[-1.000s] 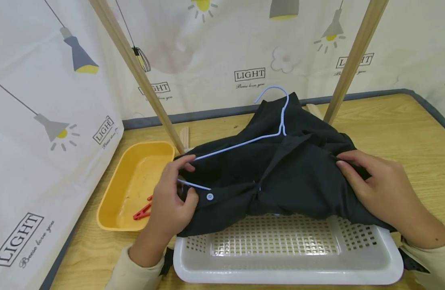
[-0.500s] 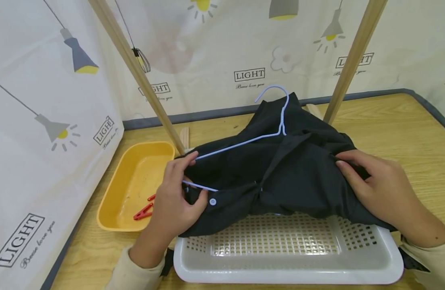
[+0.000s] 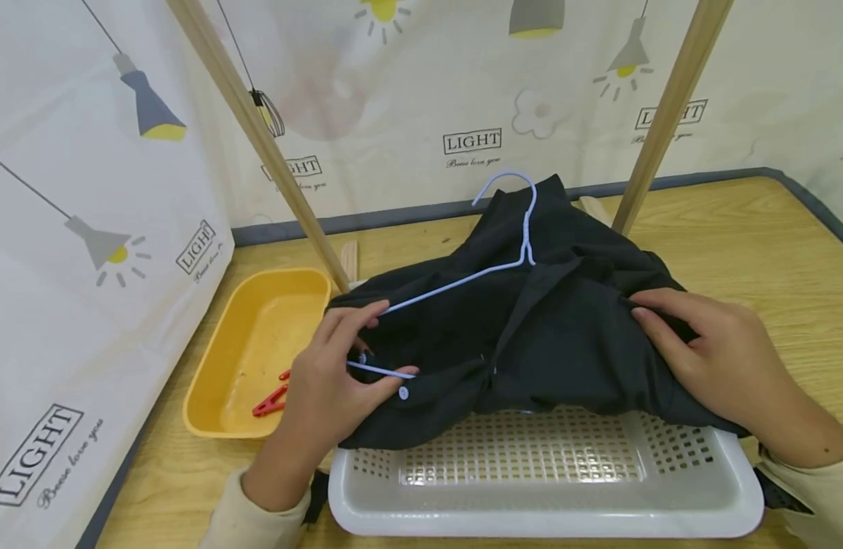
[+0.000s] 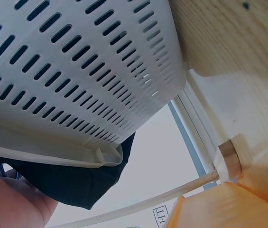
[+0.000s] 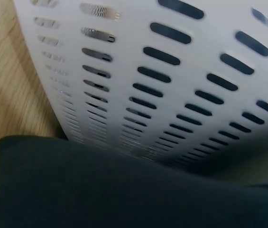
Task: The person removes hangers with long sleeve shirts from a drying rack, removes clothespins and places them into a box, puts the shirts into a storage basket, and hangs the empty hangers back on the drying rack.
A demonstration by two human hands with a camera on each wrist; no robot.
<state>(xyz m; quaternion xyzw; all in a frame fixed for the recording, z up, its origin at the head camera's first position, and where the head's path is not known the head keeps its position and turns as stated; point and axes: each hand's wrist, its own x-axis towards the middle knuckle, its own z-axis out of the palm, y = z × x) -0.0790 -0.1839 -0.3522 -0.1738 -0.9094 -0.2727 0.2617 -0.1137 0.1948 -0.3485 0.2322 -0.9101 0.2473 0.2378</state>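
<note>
A black buttoned shirt [image 3: 579, 335] lies bunched across the white basket in the head view. Over its left half lies a light blue wire hanger [image 3: 456, 284], hook up, its right end hidden under the shirt front. My left hand [image 3: 332, 377] grips the hanger's left end, fingers at the upper wire and thumb along the lower wire, near a pale button [image 3: 404, 393]. At the shirt's right side, my right hand [image 3: 723, 354] pinches a fold of the black cloth between thumb and forefinger. Dark cloth [image 5: 91, 190] fills the lower right wrist view.
The white perforated basket [image 3: 545, 518] stands at the table's front. Left of it, a yellow tray [image 3: 246, 305] holds red clothespins [image 3: 270, 400]. Two wooden poles [image 3: 270, 160] rise behind the shirt, before a lamp-patterned cloth backdrop [image 3: 408, 76].
The hanger's hook has shifted slightly left and down. My left thumb has moved right onto the lower wire. The right hand stays nearly in place, pinching the cloth.
</note>
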